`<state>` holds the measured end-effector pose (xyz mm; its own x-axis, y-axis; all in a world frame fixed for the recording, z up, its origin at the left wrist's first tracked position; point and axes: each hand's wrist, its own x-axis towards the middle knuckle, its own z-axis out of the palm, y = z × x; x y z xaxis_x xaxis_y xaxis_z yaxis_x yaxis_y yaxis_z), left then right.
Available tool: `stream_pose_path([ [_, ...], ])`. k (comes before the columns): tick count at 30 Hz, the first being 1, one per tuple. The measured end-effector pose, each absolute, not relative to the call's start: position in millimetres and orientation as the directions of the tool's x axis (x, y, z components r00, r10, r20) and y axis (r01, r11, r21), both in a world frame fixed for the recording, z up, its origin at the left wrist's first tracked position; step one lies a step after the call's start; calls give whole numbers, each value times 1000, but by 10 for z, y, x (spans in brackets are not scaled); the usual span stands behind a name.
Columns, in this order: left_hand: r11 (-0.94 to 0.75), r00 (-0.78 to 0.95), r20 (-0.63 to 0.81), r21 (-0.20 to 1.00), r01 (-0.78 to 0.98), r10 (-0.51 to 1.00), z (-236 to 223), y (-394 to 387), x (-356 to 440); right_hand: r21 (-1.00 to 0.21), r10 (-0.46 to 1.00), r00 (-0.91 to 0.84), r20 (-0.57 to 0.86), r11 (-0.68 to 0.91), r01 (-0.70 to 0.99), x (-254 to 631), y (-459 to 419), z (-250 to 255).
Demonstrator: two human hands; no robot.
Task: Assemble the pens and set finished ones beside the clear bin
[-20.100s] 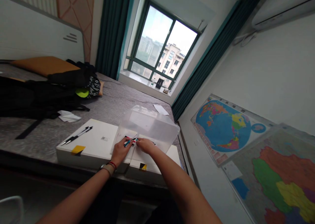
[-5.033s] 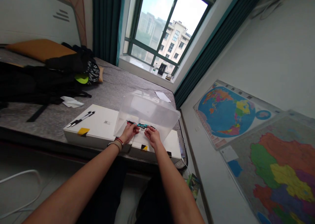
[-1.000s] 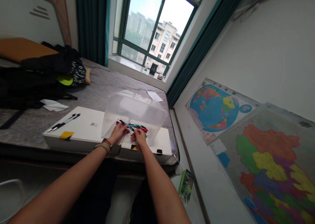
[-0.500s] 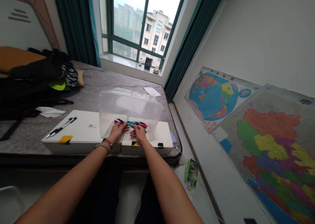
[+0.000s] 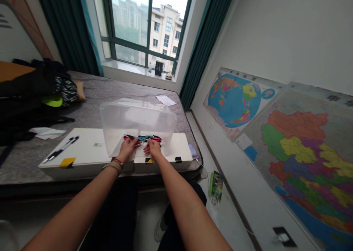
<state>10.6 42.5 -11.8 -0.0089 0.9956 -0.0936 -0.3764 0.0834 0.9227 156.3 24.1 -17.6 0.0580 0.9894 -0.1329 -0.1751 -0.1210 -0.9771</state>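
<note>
A clear plastic bin [image 5: 138, 115] lies on its side with its opening toward me. Several pens [image 5: 147, 137], in blue, red and black, are gathered in a loose heap at its mouth. My left hand [image 5: 128, 149] has its fingers closed on a pen at the left of the heap. Beside it my right hand [image 5: 153, 149] pinches at the heap's near side, its fingers curled around pen ends; exactly which pens it grips is partly hidden. Two pens [image 5: 62, 149], one white and one black, lie side by side on the left white box [image 5: 85, 140].
A second white box [image 5: 182, 144] sits under the bin's right part, both boxes at the front edge of the grey mattress [image 5: 91, 93]. Dark bags [image 5: 30, 89] and crumpled paper [image 5: 46, 132] are at left. A paper sheet [image 5: 166, 100] lies behind the bin; wall maps [image 5: 235, 98] hang at right.
The view has shifted slightly, so the scene sits a little further left. Both hands stay at the pens with only slight finger movement; the two pens on the left box lie unchanged.
</note>
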Motion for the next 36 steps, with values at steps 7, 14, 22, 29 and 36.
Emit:
stream_pose_path([
  [7, 78, -26, -94, 924, -374, 995, -111, 410, 108, -982, 995, 26, -100, -95, -162, 1578, 221, -144],
  [14, 93, -31, -113, 923, -375, 993, -104, 411, 113, -974, 989, 43, -143, -133, -182, 1581, 246, -148],
  [22, 77, -33, -92, 945, -318, 995, -56, 391, 140, -994, 996, 83, -41, -32, -108, 1569, 217, -150],
  [29, 8, -72, -25, 974, -228, 997, -88, 379, 175, -989, 995, 83, -52, -40, -144, 1571, 263, -232],
  [36, -23, -128, -9, 970, -242, 992, -84, 345, 201, -990, 977, 207, -43, -13, -141, 1546, 240, -205],
])
